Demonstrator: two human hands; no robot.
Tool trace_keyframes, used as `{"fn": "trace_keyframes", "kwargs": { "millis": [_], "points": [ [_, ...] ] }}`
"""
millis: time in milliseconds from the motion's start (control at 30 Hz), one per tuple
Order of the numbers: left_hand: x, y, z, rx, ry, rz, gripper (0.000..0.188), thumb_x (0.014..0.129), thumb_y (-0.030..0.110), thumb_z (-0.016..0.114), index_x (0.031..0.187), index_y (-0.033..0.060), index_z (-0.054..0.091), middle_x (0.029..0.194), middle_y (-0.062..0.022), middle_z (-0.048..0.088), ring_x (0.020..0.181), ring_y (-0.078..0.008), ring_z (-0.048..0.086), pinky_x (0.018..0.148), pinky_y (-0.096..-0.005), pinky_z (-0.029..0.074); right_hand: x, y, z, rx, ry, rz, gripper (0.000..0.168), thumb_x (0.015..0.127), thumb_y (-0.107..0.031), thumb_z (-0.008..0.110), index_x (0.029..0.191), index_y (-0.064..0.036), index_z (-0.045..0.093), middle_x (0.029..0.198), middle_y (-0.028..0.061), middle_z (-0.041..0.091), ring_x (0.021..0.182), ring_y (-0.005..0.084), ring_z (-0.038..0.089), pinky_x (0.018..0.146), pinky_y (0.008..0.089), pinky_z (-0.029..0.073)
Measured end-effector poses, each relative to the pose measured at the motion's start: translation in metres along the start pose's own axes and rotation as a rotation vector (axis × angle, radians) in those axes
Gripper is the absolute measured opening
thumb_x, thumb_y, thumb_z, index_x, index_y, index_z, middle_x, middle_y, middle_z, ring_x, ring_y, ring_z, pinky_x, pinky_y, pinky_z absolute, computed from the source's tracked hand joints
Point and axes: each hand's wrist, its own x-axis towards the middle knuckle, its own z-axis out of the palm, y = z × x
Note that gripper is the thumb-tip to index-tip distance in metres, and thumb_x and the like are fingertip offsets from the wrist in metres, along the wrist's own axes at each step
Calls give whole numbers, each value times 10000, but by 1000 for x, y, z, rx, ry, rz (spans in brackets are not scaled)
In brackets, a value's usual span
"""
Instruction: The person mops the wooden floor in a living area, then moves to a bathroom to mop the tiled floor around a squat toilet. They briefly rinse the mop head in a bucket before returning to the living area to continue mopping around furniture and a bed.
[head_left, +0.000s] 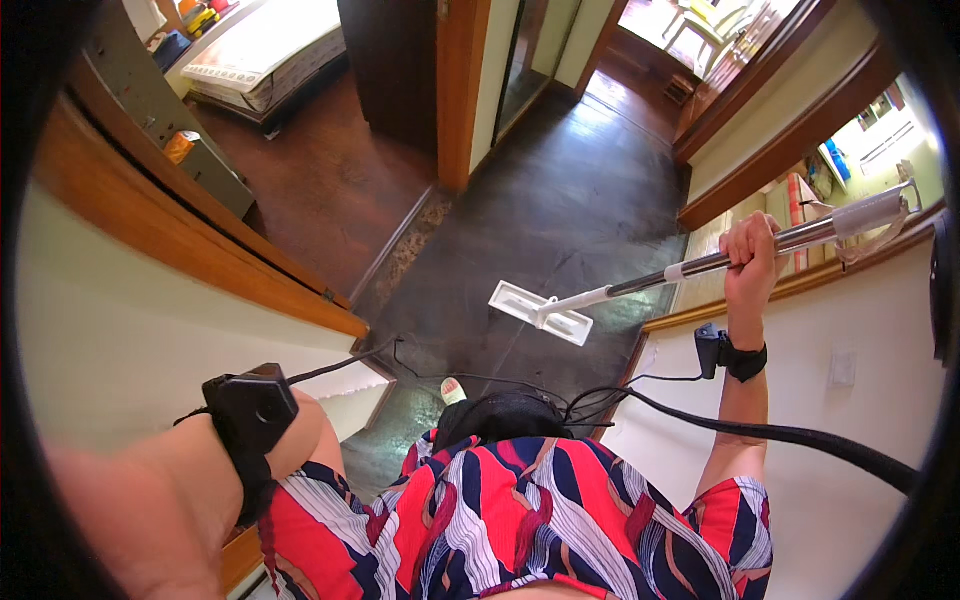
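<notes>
My right hand (752, 244) is closed around the metal pole of a flat mop (645, 283), on the right. The pole slants down to a white rectangular mop head (571, 325), which is over the dark hallway floor (555, 202); no cloth shows on its upper side. Beyond my fist, the pole ends in a grey grip (868, 214) with a hanging loop. Close to the camera at the lower left is my left hand (112, 510), blurred and partly cut off, so its fingers cannot be made out. A small camera is strapped to each wrist.
Black cables (750, 429) run from the wrist cameras across my front. At the left, a doorway with a metal threshold strip (390, 244) opens onto a room with a mattress (262, 60). A wooden door jamb (459, 97) stands ahead. Walls flank me; chairs (697, 34) appear beyond the hallway.
</notes>
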Motion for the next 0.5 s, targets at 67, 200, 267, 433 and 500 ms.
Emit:
{"fn": "trace_keyframes", "kwargs": {
  "millis": [67, 200, 267, 433, 500],
  "points": [
    [3, -5, -5, 11, 8, -10, 149, 760, 84, 633, 879, 21, 568, 871, -71, 579, 653, -143, 528, 589, -242, 426, 3, 2, 7, 11, -47, -2, 338, 884, -132, 491, 587, -120, 330, 480, -34, 271, 413, 68, 262, 449, 247, 300],
    [11, -6, -19, 64, 8, 34, 146, 760, 82, 634, 874, 22, 567, 872, -71, 579, 651, -143, 528, 588, -242, 427, 6, 3, 27, -6, -93, 27, 346, 884, -113, 475, 581, -128, 310, 480, -36, 269, 402, 66, 269, 424, 239, 291],
    [11, 0, -29, 99, 14, 43, 144, 760, 82, 635, 872, 22, 567, 872, -71, 580, 650, -144, 528, 587, -242, 427, 4, 4, 43, 44, -145, 47, 343, 896, -113, 463, 593, -132, 303, 480, -38, 265, 399, 65, 258, 432, 241, 300],
    [-13, 24, -67, 288, 94, 12, 141, 759, 80, 636, 867, 22, 567, 874, -71, 580, 648, -144, 529, 585, -242, 428, -1, 29, 116, 135, -397, 60, 345, 905, -123, 456, 601, -116, 294, 469, -30, 260, 402, 72, 258, 432, 258, 312],
    [-28, 40, -93, 344, 138, -5, 139, 759, 80, 637, 864, 23, 566, 874, -71, 581, 647, -144, 529, 584, -242, 429, -17, 37, 153, 182, -420, 103, 340, 899, -113, 460, 600, -111, 298, 469, -26, 271, 404, 73, 270, 434, 256, 320]
  ]
}}
